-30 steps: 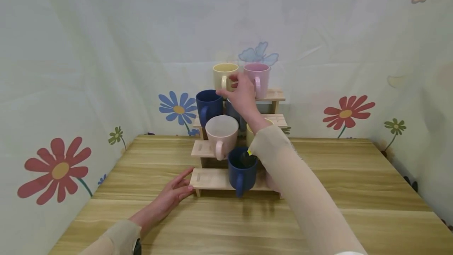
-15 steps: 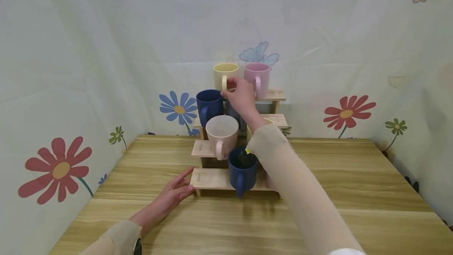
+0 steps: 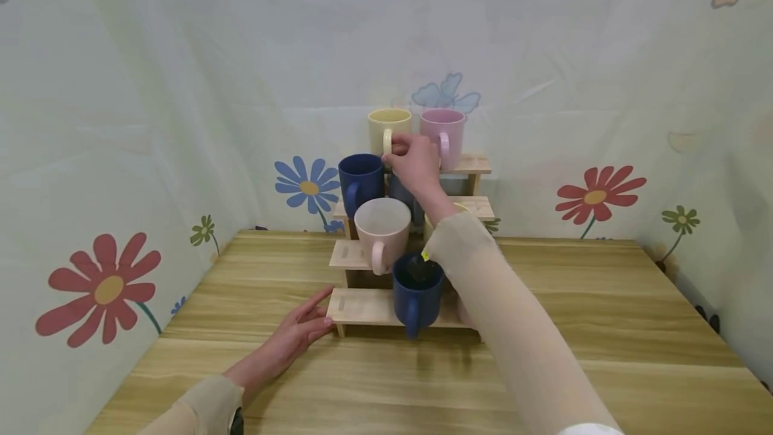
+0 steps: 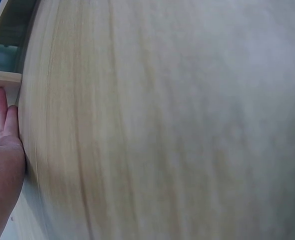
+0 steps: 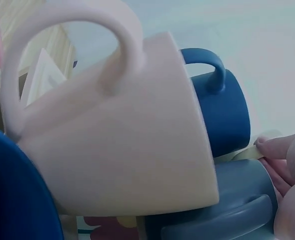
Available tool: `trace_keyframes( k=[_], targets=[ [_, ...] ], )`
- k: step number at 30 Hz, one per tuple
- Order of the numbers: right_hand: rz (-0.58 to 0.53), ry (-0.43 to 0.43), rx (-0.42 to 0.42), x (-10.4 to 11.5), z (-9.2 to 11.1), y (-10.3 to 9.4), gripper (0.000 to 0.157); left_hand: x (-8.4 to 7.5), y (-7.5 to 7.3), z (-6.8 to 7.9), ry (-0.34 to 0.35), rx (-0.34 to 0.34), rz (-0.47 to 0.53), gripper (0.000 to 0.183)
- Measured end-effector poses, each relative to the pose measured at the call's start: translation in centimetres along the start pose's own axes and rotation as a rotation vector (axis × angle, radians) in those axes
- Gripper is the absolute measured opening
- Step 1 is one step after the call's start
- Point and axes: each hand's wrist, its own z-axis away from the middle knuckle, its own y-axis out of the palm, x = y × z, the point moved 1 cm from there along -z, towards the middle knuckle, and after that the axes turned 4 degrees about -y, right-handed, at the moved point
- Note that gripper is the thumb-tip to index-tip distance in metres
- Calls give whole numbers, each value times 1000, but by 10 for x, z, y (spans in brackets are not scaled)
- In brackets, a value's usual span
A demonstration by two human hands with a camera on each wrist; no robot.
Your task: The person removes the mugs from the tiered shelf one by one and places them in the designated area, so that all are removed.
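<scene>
On the top step of a tiered wooden rack (image 3: 364, 306) stands a yellow mug (image 3: 378, 125), its handle facing forward. My right hand (image 3: 418, 165) pinches that handle between thumb and fingers; the right wrist view shows the thumb on a pale yellow edge. A pink mug (image 3: 442, 125) is just right of it. Below the hand is a grey-blue mug (image 5: 237, 182), partly covered in the head view. My left hand (image 3: 294, 336) touches the left end of the lowest step with extended fingers; in the left wrist view those fingers (image 4: 1, 112) lie under the board's edge.
A dark blue mug (image 3: 361, 176), a pale pink mug (image 3: 383, 228) and another blue mug (image 3: 417, 307) occupy the lower steps. My right forearm hides most of a second yellow mug (image 3: 459, 209) and a pink one at lower right. The wooden table (image 3: 574, 327) meets a flowered curtain.
The right hand's thumb and fingers have come together on the yellow mug's handle. My left hand stays at the rack. The head view has shifted slightly.
</scene>
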Motion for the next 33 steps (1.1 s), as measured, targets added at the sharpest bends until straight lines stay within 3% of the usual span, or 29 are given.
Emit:
trace_keyframes(
  k=[7, 16, 26, 33],
  targets=[
    [-88, 38, 50, -1, -3, 1, 24, 2, 1, 3, -2, 2, 0, 75],
    [-129, 100, 107, 3, -3, 4, 33, 6, 1, 5, -17, -18, 15, 77],
    [-219, 151, 37, -1, -2, 4, 27, 8, 3, -1, -5, -12, 11, 76],
    [-353, 144, -2, -2, -1, 4, 27, 7, 4, -1, -22, -33, 2, 76]
  ],
)
